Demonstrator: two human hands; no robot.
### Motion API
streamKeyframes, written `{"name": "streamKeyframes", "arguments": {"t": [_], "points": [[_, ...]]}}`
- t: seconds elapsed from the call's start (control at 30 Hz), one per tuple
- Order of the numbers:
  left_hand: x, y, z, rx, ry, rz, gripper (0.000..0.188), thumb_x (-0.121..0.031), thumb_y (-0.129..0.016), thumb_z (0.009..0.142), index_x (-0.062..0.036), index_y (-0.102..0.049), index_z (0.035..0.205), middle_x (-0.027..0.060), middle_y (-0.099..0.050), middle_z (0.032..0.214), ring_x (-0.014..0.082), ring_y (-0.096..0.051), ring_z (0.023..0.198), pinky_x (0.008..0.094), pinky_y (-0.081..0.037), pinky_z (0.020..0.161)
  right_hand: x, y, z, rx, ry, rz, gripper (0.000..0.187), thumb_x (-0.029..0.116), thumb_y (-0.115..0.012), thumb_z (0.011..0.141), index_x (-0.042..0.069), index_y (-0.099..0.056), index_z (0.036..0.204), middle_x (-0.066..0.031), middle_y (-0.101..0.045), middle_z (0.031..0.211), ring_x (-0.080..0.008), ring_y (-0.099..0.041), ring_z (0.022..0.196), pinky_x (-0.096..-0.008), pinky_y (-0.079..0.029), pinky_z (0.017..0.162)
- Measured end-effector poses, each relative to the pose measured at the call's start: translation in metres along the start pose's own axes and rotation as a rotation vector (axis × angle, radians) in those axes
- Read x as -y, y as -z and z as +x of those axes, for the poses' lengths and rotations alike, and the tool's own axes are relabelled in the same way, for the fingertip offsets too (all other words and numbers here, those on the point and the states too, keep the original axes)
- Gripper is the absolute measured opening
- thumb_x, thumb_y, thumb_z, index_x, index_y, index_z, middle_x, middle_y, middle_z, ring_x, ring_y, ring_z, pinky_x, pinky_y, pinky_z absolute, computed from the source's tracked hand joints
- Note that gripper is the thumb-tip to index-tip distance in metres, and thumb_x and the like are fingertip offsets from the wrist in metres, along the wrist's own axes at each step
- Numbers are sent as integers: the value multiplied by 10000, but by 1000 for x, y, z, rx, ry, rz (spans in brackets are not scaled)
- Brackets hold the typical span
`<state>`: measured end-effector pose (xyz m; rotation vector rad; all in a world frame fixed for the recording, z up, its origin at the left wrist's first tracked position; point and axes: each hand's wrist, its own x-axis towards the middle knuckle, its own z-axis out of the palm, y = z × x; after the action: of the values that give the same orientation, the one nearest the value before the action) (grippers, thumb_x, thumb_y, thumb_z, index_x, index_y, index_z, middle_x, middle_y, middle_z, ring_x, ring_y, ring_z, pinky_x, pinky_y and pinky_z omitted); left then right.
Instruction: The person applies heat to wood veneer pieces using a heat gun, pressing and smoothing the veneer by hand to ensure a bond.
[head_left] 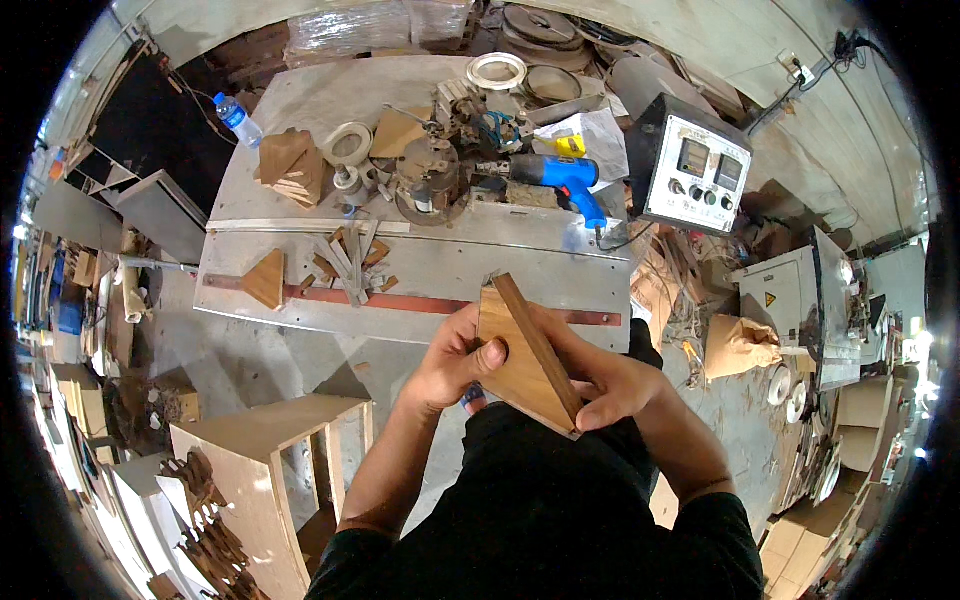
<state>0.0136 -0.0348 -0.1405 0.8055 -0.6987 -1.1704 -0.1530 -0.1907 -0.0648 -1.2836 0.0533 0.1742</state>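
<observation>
A brown wooden panel (pixel 515 365) with slanted sides is held up in front of my body, its narrow edge strip turned to the right. My left hand (pixel 452 356) grips its left side, the thumb pressed on the broad face. Around the right edge my right hand (pixel 612 382) is closed, its thumb near the lower corner and its other fingers partly hidden behind the wood. Beyond my hands, a similar wooden panel (pixel 264 279) lies at the left of the grey worktable (pixel 440 268). Beside it is a loose pile of thin edging offcuts (pixel 352 262).
Farther back on the table are a stack of wooden pieces (pixel 290 165), a metal edging machine (pixel 430 178), a blue heat gun (pixel 568 178) and a water bottle (pixel 237 118). A control box (pixel 698 178) stands at the right. At the lower left is a plywood stand (pixel 240 440).
</observation>
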Motion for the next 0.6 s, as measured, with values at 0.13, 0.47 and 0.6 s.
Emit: {"name": "streamKeyframes", "arguments": {"t": [0.13,0.47,0.6], "points": [[5,-4,8,-9,42,-90,592,-462,-730,927,-16,-596,1292,47,-690,1149,138,-624,1031,291,-492,884,2,-1,-2,-63,-27,52,1306,547,-843,686,29,-88,1618,-141,-184,1643,-263,-170,1536,-441,-154,1221],[11,-15,16,-26,173,-86,590,-433,-723,940,-55,-575,1369,49,-682,1151,149,-605,1060,324,-477,930,-9,15,-15,-137,9,54,1379,483,-903,619,14,-74,1615,-162,-260,1607,-259,-261,1497,-402,-196,1208],[5,-17,18,-1,220,2,602,-406,-760,910,-10,-586,1329,56,-685,1171,166,-623,1070,338,-483,956,-5,9,-22,-166,-30,135,1410,475,-933,579,18,-94,1617,-168,-297,1591,-268,-297,1492,-427,-202,1227]]}}
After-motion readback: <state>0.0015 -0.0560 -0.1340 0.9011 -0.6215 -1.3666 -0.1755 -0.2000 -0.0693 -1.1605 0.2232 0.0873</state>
